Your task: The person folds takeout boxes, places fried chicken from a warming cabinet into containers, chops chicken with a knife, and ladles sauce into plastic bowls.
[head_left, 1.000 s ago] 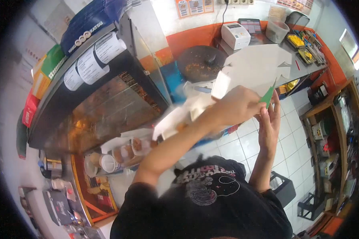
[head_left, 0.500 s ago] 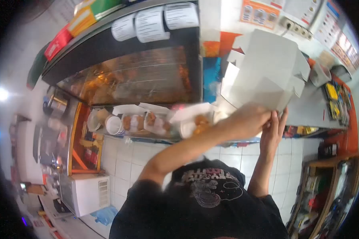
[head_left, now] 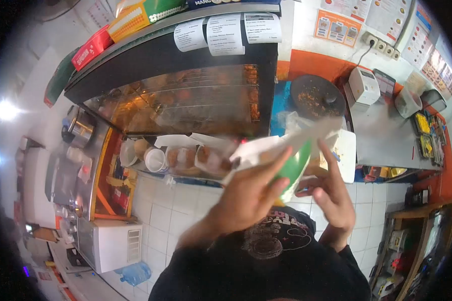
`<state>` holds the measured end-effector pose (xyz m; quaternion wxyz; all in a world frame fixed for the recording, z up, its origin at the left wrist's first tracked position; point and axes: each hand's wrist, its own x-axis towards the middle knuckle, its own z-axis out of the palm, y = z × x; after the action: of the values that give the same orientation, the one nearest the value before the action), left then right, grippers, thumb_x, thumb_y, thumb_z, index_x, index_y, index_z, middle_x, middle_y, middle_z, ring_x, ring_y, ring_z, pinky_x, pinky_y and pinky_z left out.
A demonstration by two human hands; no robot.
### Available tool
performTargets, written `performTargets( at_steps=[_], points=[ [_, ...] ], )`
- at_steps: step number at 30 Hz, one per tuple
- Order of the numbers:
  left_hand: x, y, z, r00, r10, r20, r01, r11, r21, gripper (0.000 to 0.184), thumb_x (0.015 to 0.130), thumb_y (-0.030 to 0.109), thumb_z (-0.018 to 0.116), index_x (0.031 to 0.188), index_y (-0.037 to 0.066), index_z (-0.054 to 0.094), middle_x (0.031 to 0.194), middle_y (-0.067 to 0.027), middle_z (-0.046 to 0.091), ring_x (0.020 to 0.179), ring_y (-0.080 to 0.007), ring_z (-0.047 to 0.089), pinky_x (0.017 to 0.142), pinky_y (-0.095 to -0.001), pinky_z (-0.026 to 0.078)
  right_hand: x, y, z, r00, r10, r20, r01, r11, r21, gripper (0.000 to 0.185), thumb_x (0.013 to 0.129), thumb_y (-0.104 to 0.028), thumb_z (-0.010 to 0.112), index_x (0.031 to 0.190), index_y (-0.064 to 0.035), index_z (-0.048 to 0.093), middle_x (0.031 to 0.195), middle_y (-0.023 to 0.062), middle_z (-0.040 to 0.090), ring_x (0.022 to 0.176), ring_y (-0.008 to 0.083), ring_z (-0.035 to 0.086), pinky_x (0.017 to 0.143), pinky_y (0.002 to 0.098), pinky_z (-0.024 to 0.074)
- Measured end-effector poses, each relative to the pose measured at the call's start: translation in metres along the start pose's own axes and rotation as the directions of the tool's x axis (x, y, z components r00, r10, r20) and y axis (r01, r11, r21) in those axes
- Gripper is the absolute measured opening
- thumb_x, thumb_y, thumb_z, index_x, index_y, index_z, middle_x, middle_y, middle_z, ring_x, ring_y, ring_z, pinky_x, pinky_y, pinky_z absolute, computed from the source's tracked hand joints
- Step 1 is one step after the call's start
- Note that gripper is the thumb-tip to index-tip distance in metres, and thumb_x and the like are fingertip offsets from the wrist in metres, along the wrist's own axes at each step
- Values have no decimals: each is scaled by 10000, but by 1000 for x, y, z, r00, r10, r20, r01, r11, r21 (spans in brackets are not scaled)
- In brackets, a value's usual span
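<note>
The left hand point(head_left: 248, 195) holds a green-and-white paper carton point(head_left: 296, 169) between thumb and fingers, over the black shirt point(head_left: 266, 273); the right hand's point(head_left: 335, 200) fingers spread beside it, contact unclear. Clean folding probably needs both edges steadied, clear of the open food boxes point(head_left: 175, 141) beyond.

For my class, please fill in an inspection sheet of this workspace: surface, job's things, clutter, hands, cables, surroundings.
Surface: metal counter, partly bare, with a white printer toward the wall.
Job's things: green-and-white carton, motion-blurred, held off the counter.
Clutter: open boxes with browned food, white cup, dark round pan.
Hands: left hand grips the carton; right hand is open beside it, contact unclear.
Cables: black cord at the wall sockets.
Surroundings: glass-fronted cabinet, tiled floor, blue water jug.
</note>
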<state>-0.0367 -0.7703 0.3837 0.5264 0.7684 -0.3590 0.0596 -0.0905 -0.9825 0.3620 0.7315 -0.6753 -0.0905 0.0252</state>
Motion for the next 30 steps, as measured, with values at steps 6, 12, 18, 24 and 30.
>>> performTargets(
  at_steps=[6, 12, 18, 24, 30],
  points=[
    [-11, -26, 39, 983, -59, 172, 92, 977, -193, 721, 930, -12, 574, 1541, 43, 195, 1074, -228, 689, 1019, -260, 685, 874, -320, 500, -10, 24, 25, 951, -90, -295, 16, 970, -244, 868, 930, -288, 657, 1546, -38, 100, 1456, 257, 383, 1276, 325, 488, 1027, 443, 429],
    [6, -48, 92, 970, -105, 218, 211, 807, -552, 543, 833, 12, 735, 1343, 25, 550, 936, -129, 731, 847, -155, 705, 783, -306, 540, -19, 44, 18, 812, -196, -550, -35, 924, -381, 836, 922, -185, 662, 1535, -36, 113, 1417, 218, 427, 1269, 293, 483, 1042, 431, 412],
    [47, -81, 122, 993, -25, 115, 91, 781, -618, 278, 829, 65, 762, 1078, -15, 669, 940, -78, 673, 771, -97, 639, 689, -251, 512, -16, 71, -75, 798, -137, -587, -45, 958, -284, 725, 957, -186, 620, 1506, -18, 177, 1390, 218, 454, 1254, 265, 494, 1026, 391, 412],
    [62, -55, 85, 978, -151, -141, 68, 879, -471, 242, 963, 29, 556, 1197, -17, 515, 1054, -86, 611, 1005, -133, 570, 880, -302, 471, 61, 141, -195, 771, -265, -578, 132, 956, -262, 613, 982, -150, 550, 1485, -34, 218, 1405, 202, 438, 1277, 247, 456, 1049, 374, 380],
    [78, -51, 108, 909, -122, -398, -35, 930, -366, 247, 955, 68, 593, 1170, -19, 508, 960, -68, 598, 729, -68, 542, 628, -192, 447, 150, 214, -231, 883, -197, -426, -45, 867, -496, 546, 995, -248, 553, 1426, -13, 315, 1288, 152, 498, 1138, 232, 510, 974, 351, 425]
  ],
)
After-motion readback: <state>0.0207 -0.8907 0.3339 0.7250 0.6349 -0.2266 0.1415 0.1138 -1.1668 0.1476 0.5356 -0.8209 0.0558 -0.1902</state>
